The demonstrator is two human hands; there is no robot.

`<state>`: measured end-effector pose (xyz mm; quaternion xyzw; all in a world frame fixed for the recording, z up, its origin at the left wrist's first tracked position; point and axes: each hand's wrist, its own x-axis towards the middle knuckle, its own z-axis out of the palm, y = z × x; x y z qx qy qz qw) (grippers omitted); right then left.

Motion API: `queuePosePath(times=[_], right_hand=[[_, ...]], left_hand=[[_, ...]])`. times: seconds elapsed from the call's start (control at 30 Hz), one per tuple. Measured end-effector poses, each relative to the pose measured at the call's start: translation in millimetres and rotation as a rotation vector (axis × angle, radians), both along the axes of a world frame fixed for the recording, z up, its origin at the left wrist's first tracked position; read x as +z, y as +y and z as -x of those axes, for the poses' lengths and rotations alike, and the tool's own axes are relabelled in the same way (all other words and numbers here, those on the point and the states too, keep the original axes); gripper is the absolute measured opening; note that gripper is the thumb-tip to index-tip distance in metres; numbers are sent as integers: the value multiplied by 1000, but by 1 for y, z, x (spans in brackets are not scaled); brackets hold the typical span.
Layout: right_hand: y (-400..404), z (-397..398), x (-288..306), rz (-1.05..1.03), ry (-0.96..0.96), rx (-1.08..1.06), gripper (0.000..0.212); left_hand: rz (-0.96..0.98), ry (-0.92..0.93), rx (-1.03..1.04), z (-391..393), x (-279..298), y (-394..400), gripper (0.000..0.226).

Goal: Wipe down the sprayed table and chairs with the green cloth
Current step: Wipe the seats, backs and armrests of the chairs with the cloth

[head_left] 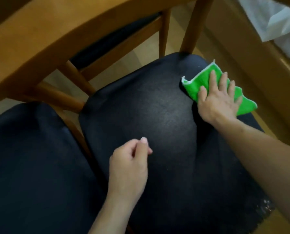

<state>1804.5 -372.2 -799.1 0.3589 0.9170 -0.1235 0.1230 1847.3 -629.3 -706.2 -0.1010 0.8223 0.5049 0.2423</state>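
Note:
A black padded chair seat [151, 115] fills the middle of the view. The green cloth [198, 81] with a white hem lies on the seat's far right corner. My right hand [216, 100] presses flat on the cloth, fingers spread. My left hand [130, 166] hovers over the near middle of the seat with its fingers loosely curled and nothing in it. The curved wooden backrest [48, 36] of the chair arcs across the top left. White flecks show on the seat's near right edge [265, 205].
A second black chair seat [31, 166] sits close on the left. Wooden spindles [80, 78] and legs stand behind the seat. A wooden furniture panel [252, 61] runs along the right, with white plastic sheet [275, 17] above it. Light wood floor shows between.

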Motion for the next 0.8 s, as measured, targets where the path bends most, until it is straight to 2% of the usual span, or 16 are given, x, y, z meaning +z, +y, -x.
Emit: queuePosePath(times=[0.07, 0.13, 0.27, 0.4, 0.5, 0.57, 0.7, 0.8], right_hand=[[-29, 17, -1, -11, 10, -83, 64], [-60, 33, -1, -7, 17, -46, 63], [-131, 49, 1, 45, 39, 291, 63], [-189, 13, 9, 134, 56, 799, 63], [-156, 10, 8, 155, 53, 968, 65], [-109, 19, 3, 136, 58, 841, 63], [-19, 25, 1, 13, 3, 288, 65], [-25, 35, 6, 10, -30, 21, 66]], left_hand=[[39, 193, -94, 24, 20, 3, 34], [158, 438, -201, 53, 44, 2, 23], [387, 809, -304, 112, 81, 0, 10], [532, 984, -342, 140, 104, -5, 13], [598, 997, -321, 160, 112, -11, 20], [626, 947, -333, 174, 109, -17, 29], [665, 952, -354, 191, 100, -24, 38], [677, 958, -318, 196, 97, -22, 39]])
